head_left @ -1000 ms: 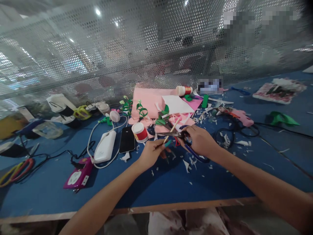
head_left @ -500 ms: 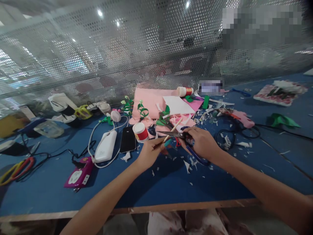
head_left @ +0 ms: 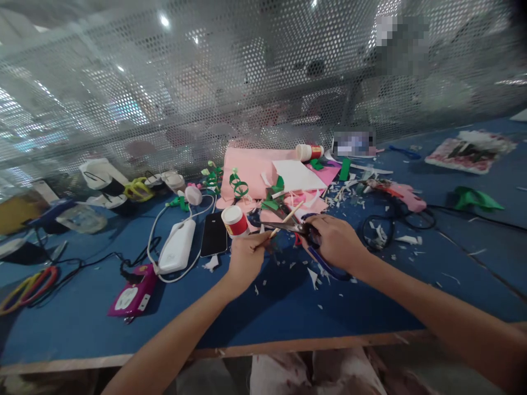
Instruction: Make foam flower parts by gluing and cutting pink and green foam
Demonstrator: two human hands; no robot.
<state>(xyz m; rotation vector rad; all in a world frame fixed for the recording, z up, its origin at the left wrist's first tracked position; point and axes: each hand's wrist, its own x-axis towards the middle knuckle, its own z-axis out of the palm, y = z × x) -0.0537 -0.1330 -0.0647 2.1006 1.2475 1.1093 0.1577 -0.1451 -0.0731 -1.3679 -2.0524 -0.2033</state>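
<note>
My left hand (head_left: 248, 258) is closed, with a thin pale wooden stick (head_left: 291, 214) pinched between thumb and fingers and slanting up to the right. In my right hand (head_left: 338, 241) is a pair of scissors (head_left: 305, 227) with dark blue handles. The blades point left and cross the stick; I cannot tell whether they touch it. A red and white paper cup (head_left: 235, 221) stands just beyond my left hand. Behind the blades lie pink paper pieces (head_left: 309, 204) and green paper strips (head_left: 272, 204).
To the left are a black phone (head_left: 214, 235), a white power bank (head_left: 177, 244) with its cable, and a purple power socket (head_left: 134, 292). A pink glue gun (head_left: 405, 197) with a black cord lies right. White scraps (head_left: 313, 278) litter the blue table. A perforated metal screen (head_left: 230, 82) stands behind.
My left hand has shifted slightly left. The teal and orange patch beside its fingers no longer shows clearly. Scissors and stick remain crossed, and the right hand has hardly moved.
</note>
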